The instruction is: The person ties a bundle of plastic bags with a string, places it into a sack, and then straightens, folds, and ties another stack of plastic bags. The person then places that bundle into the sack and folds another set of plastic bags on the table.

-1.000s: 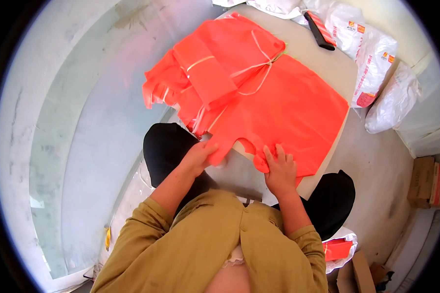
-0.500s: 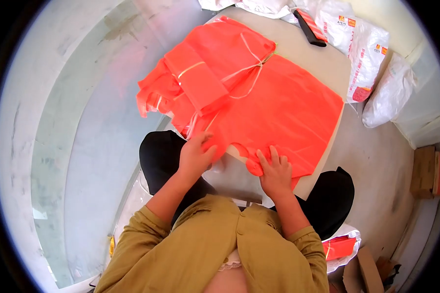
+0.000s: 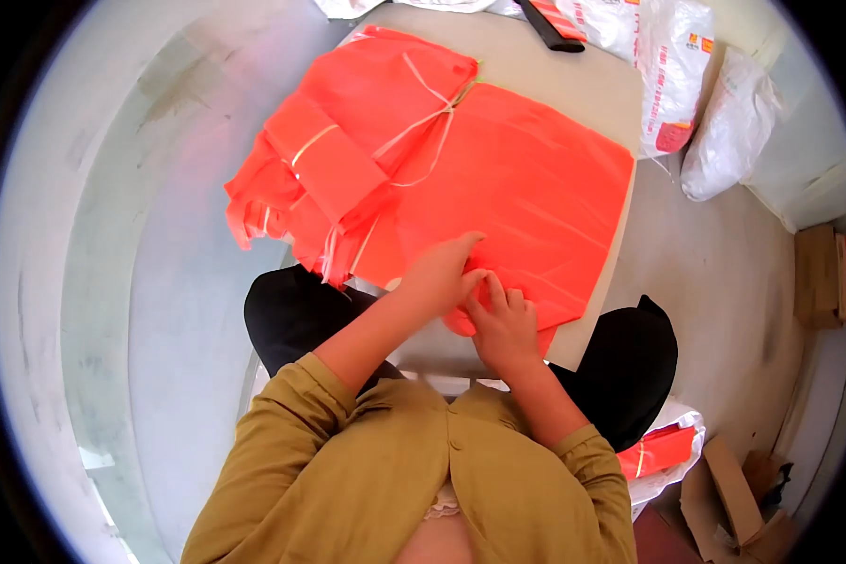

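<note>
A large stack of thin red sheets (image 3: 536, 179) lies over the board in front of me. A pale string (image 3: 432, 117) ties it at the gathered far part. My left hand (image 3: 442, 273) reaches across the near edge, thumb and fingers apart, close against my right fingers. My right hand (image 3: 504, 324) bends its fingers over the near edge, where a bit of red material bunches beside the thumb. The fingertips partly hide what is pinched there. On the left part of the stack rests a folded red bundle (image 3: 334, 179) with a yellowish band around it.
The tan board (image 3: 597, 85) spans my knees. White printed bags (image 3: 672, 75) and a stuffed white bag (image 3: 731, 122) stand at the far right. A black-and-red object (image 3: 553, 28) lies at the back. Low right are a bag of red bundles (image 3: 658, 451) and cardboard (image 3: 731, 489).
My left hand has moved right along the near edge to meet my right hand. The view has shifted, so the stack appears further left and higher.
</note>
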Motion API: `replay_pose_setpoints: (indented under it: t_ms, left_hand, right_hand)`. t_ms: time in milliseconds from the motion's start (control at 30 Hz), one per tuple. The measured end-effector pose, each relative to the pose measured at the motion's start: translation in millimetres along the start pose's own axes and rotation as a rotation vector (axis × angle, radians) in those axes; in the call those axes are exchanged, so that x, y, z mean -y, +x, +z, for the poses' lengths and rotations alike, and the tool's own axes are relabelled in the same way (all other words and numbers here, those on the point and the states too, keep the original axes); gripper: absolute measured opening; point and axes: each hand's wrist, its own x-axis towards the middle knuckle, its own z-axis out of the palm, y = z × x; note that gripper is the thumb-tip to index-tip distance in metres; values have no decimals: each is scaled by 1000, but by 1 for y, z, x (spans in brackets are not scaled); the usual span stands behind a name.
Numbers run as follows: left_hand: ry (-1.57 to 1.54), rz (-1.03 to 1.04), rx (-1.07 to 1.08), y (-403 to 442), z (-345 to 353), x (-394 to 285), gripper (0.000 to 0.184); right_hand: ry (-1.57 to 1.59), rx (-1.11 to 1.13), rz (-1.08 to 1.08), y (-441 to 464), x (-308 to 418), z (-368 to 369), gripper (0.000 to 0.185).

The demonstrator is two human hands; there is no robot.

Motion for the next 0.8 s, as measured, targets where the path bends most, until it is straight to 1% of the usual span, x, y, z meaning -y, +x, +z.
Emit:
replay_pose_setpoints:
  t_ms: [100, 200, 300, 400, 500, 600, 700, 800]
  left_hand:
    - [-291, -251, 118, 5, -3, -4, 44]
    - [-671, -262, 18, 5, 14, 26, 33]
    - [-460, -95, 99, 4, 14, 46, 23]
    - [-471, -122, 167, 2, 11, 44, 21]
    - [-515, -128, 147, -3, 11, 41, 22]
    - [-475, -10, 92, -4, 14, 44, 22]
    - [-445, 52, 104, -7, 7, 40, 21]
    - [-393, 100, 101, -10, 2, 35, 27]
  right_hand:
    - [26, -11, 1, 0, 0, -3, 54]
    - [75, -46, 7, 0, 0, -2, 51]
    - [115, -67, 8, 2, 1, -8, 48]
    - [134, -88, 8, 1, 2, -12, 44]
    - [166, -85, 1, -3, 1, -13, 42]
    - [197, -69, -4, -4, 1, -15, 39]
    - [265, -64, -29, -4, -3, -13, 37]
    - [329, -66, -48, 1, -5, -15, 36]
